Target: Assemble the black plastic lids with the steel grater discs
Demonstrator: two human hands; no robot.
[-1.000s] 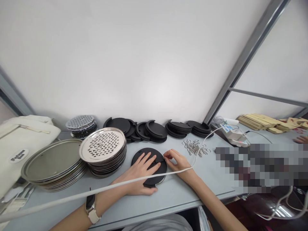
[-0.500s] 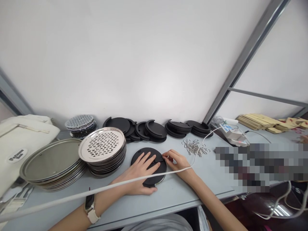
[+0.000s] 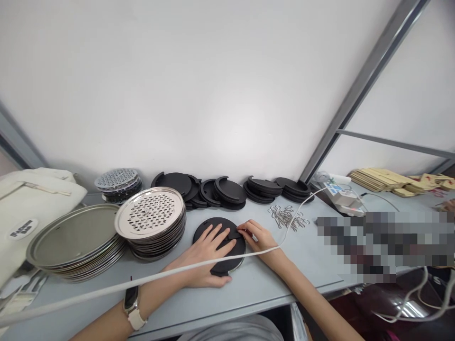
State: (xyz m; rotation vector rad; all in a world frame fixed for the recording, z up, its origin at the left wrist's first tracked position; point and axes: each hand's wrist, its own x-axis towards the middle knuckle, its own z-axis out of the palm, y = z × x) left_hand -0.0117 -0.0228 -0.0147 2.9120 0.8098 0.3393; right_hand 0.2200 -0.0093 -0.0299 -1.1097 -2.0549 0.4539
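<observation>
A round black disc (image 3: 226,266) with a thin metallic-looking edge lies flat on the table in front of me. My left hand (image 3: 206,252) rests palm down across it, fingers spread. At the disc's right rim, my right hand (image 3: 262,239) has thumb and fingertips pinched together; whatever they hold is hidden by the fingers. A heap of small bent metal hooks (image 3: 287,218) lies to the right. Left of the disc stands a stack of round metal grater plates (image 3: 156,213).
More black discs with raised curved rims (image 3: 231,192) line the wall. Larger round metal plates (image 3: 74,232) and a white bag (image 3: 31,203) are at left. A white cable (image 3: 167,273) crosses over my forearms. Wooden pieces (image 3: 380,179) lie far right, near another person's hand.
Both hands keep nearly the same pose on the disc. The right fingertips have shifted only slightly at its rim; the whole view has moved a touch.
</observation>
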